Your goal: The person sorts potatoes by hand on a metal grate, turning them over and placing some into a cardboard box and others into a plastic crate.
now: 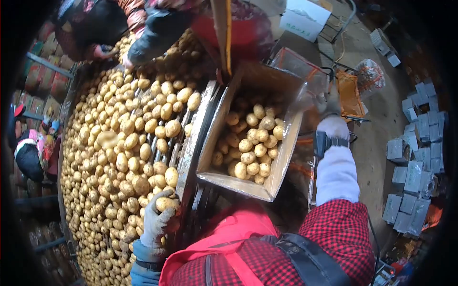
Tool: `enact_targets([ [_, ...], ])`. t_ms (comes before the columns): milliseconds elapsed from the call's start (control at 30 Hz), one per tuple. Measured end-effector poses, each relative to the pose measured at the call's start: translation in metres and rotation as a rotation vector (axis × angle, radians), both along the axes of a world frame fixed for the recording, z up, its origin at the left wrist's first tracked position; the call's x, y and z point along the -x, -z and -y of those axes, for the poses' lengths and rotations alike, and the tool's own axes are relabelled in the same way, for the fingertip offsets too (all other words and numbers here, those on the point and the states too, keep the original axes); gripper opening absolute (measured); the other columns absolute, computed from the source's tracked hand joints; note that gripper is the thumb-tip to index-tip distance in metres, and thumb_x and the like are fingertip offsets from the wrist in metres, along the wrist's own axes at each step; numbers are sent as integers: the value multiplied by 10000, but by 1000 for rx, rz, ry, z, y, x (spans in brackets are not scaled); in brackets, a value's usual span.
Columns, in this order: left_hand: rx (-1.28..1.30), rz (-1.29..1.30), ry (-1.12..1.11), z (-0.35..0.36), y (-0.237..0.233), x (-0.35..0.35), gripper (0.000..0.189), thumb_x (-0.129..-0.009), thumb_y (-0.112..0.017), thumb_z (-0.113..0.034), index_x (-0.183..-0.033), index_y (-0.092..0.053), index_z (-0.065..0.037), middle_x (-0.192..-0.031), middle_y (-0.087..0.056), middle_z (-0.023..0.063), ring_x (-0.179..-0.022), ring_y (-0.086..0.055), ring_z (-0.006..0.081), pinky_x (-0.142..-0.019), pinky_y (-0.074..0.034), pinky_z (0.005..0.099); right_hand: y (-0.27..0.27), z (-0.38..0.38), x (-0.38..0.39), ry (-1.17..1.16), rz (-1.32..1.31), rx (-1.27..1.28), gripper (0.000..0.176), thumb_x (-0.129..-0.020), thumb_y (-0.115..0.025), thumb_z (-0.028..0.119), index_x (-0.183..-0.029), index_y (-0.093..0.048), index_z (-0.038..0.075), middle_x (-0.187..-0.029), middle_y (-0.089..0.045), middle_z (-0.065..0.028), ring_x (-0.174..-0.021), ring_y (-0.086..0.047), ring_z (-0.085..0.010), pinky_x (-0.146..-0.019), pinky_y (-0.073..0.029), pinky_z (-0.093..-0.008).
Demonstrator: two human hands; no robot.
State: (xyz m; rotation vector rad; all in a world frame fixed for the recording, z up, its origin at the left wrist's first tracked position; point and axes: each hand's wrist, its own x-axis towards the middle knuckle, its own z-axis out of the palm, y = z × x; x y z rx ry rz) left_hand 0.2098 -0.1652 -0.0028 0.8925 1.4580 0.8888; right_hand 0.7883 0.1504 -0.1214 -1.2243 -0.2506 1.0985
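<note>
In a grey work glove, my left hand (155, 221) is closed around a potato (166, 204) at the near right edge of the sorting table. Loose potatoes (121, 162) of many sizes cover the table beside it. To the right of the table stands an open cardboard box (281, 186), tilted and partly filled with potatoes (253, 150). My right arm reaches forward past the box's right side. My right hand (332, 105) is blurred near a clear plastic bag (305, 71) and an orange mesh bag (350, 93); its fingers do not show clearly.
Across the table, a co-worker's gloved hand (143, 50) is over the potatoes. A metal rail (191, 143) edges the table, and an upright post (222, 35) rises behind the box. A white carton (305, 19) stands at the back; stacked cartons (415, 162) line the right.
</note>
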Motion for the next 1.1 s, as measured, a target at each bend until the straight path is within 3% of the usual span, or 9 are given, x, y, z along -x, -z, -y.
enact_targets([
  [167, 36, 27, -13, -5, -6, 2, 705, -871, -839, -417, -1365, -582, 17, -1109, -704, 91, -941, -675, 164, -814, -570, 305, -32, 90, 66, 73, -1, -228, 443, -1079, -494, 418, -1445, -557, 175, -1430, -570, -112, -1184, -621, -296, -930, -549, -462],
  [300, 37, 304, -154, -16, -15, -12, 792, -902, -791, -519, -1438, -503, -14, -1188, -656, 92, -1037, -661, 187, -894, -570, 329, -90, 160, 167, -611, -72, -511, 606, -1094, -463, 434, -1574, -403, 69, -1438, -591, -164, -1267, -628, -325, -953, -611, -443],
  [467, -194, 482, -104, -65, -32, -70, 776, -936, -742, -445, -1505, -444, -10, -1176, -667, 94, -917, -652, 159, -776, -568, 282, -78, 226, 293, -1002, -979, -222, 698, -1059, -565, 233, -1663, -223, 153, -1543, -471, -179, -1321, -571, -349, -988, -564, -479],
  [533, -269, 527, -49, -68, -39, -87, 786, -916, -775, -360, -1523, -422, -5, -1236, -670, 120, -990, -680, 179, -839, -593, 309, -103, 250, 316, -1061, -266, -419, 717, -1010, -622, 99, -1641, -282, 113, -1527, -500, -165, -1328, -578, -321, -1024, -545, -447],
  [600, -259, 620, -42, -61, -34, -86, 853, -905, -795, -315, -1570, -354, -12, -1302, -649, 149, -1092, -675, 208, -971, -569, 358, -83, 250, 315, -935, 1200, -774, 716, -937, -711, 13, -1579, -398, 62, -1495, -545, -148, -1324, -588, -272, -1061, -522, -396],
  [667, -301, 646, -93, -58, -31, -88, 896, -913, -792, -328, -1599, -296, -34, -1312, -638, 156, -1125, -667, 229, -1021, -550, 379, -71, 264, 320, -943, -274, -290, 808, -784, -854, -42, -1502, -491, 34, -1440, -595, -131, -1304, -600, -236, -1110, -492, -368],
  [767, -313, 694, -107, -54, -28, -90, 845, -969, -742, -341, -1609, -270, -52, -1257, -662, 172, -1140, -666, 252, -991, -557, 384, -69, 267, 302, -963, 149, -547, 833, -780, -837, -88, -1518, -471, 38, -1451, -588, -123, -1298, -610, -231, -1096, -508, -367],
  [1033, -416, 269, 46, -59, -4, -96, 489, -1020, -674, -338, -1382, -579, -25, -1134, -704, 93, -948, -668, 131, -868, -562, 302, -100, 285, 286, -1000, -558, -285, 572, -1074, -547, 244, -1600, -372, 103, -1458, -576, -124, -1204, -673, -206, -942, -603, -377],
  [1100, -492, -107, 329, -60, -16, -102, 518, -1041, -600, -404, -1407, -587, -36, -1345, -615, 204, -1195, -625, 280, -1053, -489, 395, -116, 277, 288, -1011, -837, -155, 653, -1055, -576, 177, -1637, -287, 111, -1488, -525, -110, -1200, -648, -178, -940, -586, -368],
])
